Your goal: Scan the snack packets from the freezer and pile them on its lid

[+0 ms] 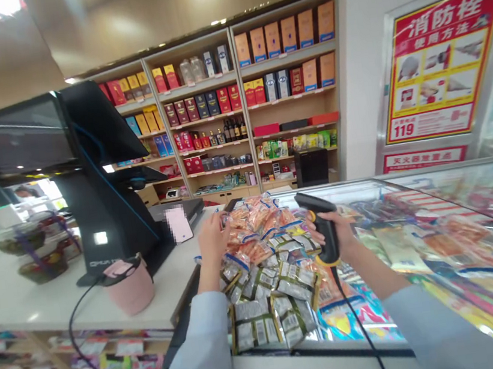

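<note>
My right hand is wrapped around the handle of a black and yellow barcode scanner, held above the packets with its cord hanging down. At the left edge of the pile, my left hand has its fingers bent against the orange snack packets; what lies between them is hidden. Nearer to me are several silver and green packets with printed barcodes facing up. The packets lie heaped on the glass top of a display freezer.
On the white counter at left stand a checkout terminal, a pink pouch and a phone. Wrapped goods lie in the freezer at right. Shelves of boxes line the back wall. The scanner's cord crosses the freezer edge.
</note>
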